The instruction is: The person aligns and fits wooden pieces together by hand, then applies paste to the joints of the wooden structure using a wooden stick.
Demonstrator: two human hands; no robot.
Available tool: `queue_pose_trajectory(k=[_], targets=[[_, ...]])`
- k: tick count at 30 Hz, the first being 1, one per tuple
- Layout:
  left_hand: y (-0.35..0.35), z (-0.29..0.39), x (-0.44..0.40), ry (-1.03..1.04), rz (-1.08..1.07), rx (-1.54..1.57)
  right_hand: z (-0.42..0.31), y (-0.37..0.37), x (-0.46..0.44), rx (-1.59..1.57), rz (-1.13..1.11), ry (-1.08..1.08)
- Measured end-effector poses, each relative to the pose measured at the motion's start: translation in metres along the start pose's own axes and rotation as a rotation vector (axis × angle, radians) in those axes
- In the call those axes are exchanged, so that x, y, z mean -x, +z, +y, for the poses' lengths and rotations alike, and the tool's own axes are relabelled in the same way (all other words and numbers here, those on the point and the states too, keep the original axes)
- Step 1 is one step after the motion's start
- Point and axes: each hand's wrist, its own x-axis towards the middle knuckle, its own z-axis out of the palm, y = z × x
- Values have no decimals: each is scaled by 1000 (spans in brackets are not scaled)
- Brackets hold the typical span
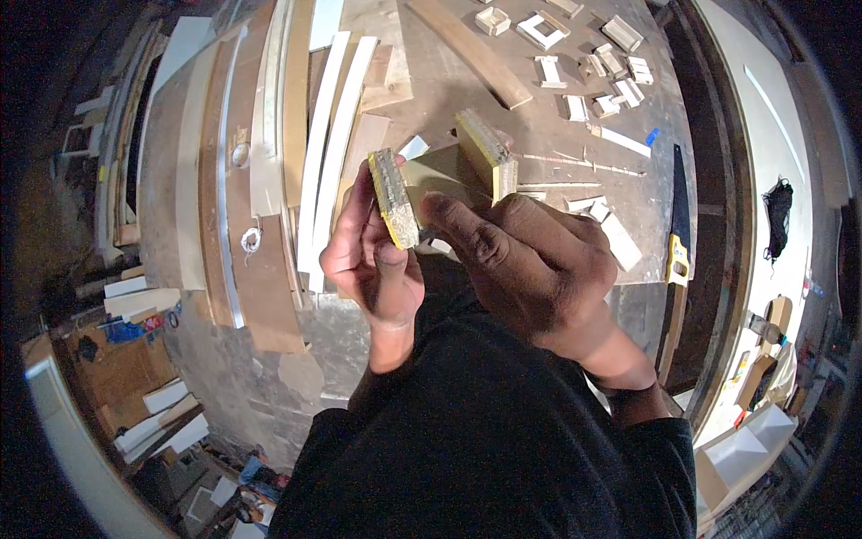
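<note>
Between my hands is a small U-shaped wooden piece [449, 172], a flat panel with an upright block at each side. Both blocks have rough, pale faces and yellow edges. My left hand [382, 283] is closed around the left block, fingers behind it and thumb at its lower end. My right hand [543, 260] grips the piece near the right block, its thumb pointing in over the panel. The right fingertips are partly hidden behind the wood and the knuckles. Just beyond the piece lies a small white offcut [414, 147].
Several small box-like wooden pieces [542, 30] lie at the upper right of the worktable. Long boards and white strips [325, 153] run along its left. A handsaw with a yellow handle [678, 260] rests at the right edge. Thin sticks [584, 162] lie beyond my right hand.
</note>
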Motion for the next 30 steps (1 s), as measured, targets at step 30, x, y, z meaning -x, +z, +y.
queue_pose_trajectory(k=[30], targets=[[-4,8,-5,-355,-154,281,8,0,7,3,-70,6]])
